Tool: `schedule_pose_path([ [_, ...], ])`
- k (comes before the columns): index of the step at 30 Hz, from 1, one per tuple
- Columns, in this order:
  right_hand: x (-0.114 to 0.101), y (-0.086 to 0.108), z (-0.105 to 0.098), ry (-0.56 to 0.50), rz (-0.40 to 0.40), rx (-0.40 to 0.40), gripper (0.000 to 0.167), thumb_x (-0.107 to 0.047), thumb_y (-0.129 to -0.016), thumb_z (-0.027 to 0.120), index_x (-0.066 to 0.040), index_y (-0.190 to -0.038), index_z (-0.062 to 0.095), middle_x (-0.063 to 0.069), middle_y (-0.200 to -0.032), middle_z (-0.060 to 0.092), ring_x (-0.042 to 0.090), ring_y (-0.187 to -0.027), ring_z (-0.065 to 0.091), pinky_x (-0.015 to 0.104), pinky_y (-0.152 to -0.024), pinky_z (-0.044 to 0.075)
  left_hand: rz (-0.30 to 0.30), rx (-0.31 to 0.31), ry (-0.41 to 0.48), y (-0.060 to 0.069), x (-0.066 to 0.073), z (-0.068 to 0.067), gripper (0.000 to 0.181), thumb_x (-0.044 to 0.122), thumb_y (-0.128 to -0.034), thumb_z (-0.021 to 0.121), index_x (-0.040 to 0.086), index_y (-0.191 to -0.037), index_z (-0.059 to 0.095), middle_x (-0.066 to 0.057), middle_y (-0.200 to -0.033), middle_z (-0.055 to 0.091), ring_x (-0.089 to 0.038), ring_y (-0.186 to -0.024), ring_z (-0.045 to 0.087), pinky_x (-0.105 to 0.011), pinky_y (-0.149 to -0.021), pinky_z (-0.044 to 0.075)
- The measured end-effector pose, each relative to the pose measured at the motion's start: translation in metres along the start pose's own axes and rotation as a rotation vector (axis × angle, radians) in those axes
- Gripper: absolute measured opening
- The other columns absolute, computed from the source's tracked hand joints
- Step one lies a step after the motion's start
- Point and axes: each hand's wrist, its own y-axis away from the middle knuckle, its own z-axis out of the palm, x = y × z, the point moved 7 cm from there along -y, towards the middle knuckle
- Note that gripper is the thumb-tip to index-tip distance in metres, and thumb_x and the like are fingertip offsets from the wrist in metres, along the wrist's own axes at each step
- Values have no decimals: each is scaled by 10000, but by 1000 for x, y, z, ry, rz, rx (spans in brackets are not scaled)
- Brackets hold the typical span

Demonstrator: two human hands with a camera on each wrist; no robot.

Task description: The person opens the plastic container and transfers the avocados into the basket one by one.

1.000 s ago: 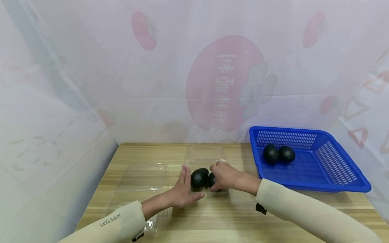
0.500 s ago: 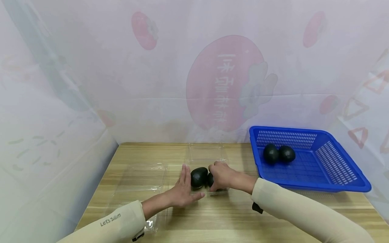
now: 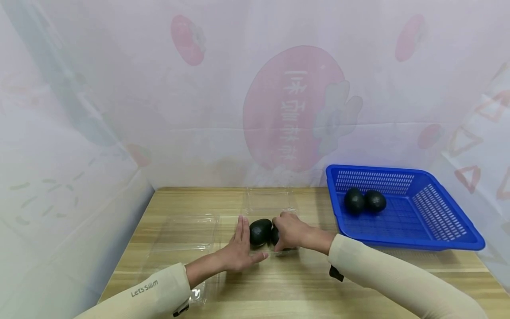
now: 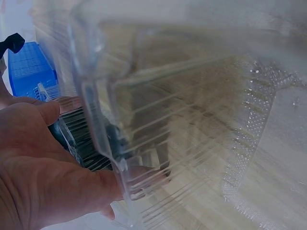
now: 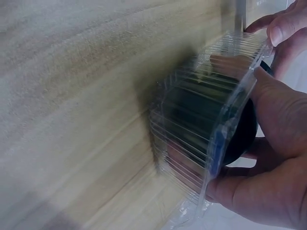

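In the head view a dark green avocado (image 3: 260, 232) sits in a clear plastic clamshell box (image 3: 271, 199) with its lid laid back. My left hand (image 3: 240, 254) rests along the box's left side, fingers straight and thumb stretched by the front edge. Beside that fruit, my right hand (image 3: 291, 231) grips a second avocado (image 3: 275, 235) at the box's right end, mostly covering it. Through the ribbed wall in the right wrist view, the gripped avocado (image 5: 192, 112) shows inside the box, with my right hand's fingers around it.
A blue plastic basket (image 3: 402, 221) stands at the right with two more avocados (image 3: 364, 200) in it. Another open clear clamshell box (image 3: 187, 232) lies at the left, partly under my left forearm. Behind the wooden table (image 3: 275, 292) hangs a printed cloth (image 3: 211, 146).
My right hand has shifted slightly left and settled with its avocado. The neighbouring avocado has moved a little back and left. My left hand has stayed in place.
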Motion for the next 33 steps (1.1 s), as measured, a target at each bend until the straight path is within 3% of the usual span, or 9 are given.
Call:
schedule_pose_path([
  [6,-1,0,-1,12,-71,41,511,-262,-714,998,15,-1049,728,98,-862,670,292,-834,596,470,-844,512,10,17,4,-14,-20,14,1125,502,-1035,637,-90,-1636,-107,-306,-1690,-252,-544,-1575,6,-632,-1259,208],
  [10,3,0,-1,-2,-70,45,523,-279,-710,998,17,-1052,735,102,-862,682,280,-817,615,466,-833,526,14,24,15,-17,-24,16,1150,519,-1021,652,-84,-1638,-109,-302,-1689,-257,-563,-1567,22,-652,-1247,219],
  [19,6,-3,-9,-115,-73,61,478,-228,-665,968,3,-1022,749,76,-879,730,190,-732,650,378,-677,561,32,26,9,-8,-13,8,1169,581,-1026,618,-119,-1628,-99,-343,-1686,-225,-595,-1552,73,-678,-1220,249],
  [24,5,0,-18,-135,-97,91,548,-259,-648,992,15,-1059,756,109,-956,759,221,-801,691,380,-704,585,44,10,8,-4,-7,3,1165,564,-1034,612,-153,-1609,-104,-377,-1669,-228,-598,-1551,55,-696,-1219,222],
  [33,10,9,-31,-125,-104,124,625,-297,-654,1003,15,-1133,750,128,-1043,754,233,-885,693,353,-722,593,5,11,-15,2,4,-3,1128,479,-1021,667,-153,-1619,-51,-372,-1681,-191,-589,-1556,83,-653,-1236,249],
])
